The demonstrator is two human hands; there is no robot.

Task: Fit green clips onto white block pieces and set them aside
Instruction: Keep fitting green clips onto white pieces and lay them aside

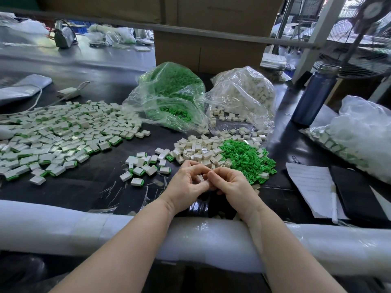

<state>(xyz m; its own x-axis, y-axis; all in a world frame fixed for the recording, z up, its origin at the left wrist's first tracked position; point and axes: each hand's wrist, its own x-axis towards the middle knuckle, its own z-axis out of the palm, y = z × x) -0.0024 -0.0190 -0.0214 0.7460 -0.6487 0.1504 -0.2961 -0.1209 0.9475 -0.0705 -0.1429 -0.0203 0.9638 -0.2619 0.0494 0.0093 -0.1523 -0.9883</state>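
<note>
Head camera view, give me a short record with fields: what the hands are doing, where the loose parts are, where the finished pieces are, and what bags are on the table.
left hand: left hand pinches a white block piece
right hand: right hand curled against the same piece; no clip visible between the fingers
loose blocks: white pile just beyond the hands
loose clips: green pile to the right of the white pile
finished pieces: large spread on the left, small cluster nearer the hands
bags: green clip bag, white block bag
</note>
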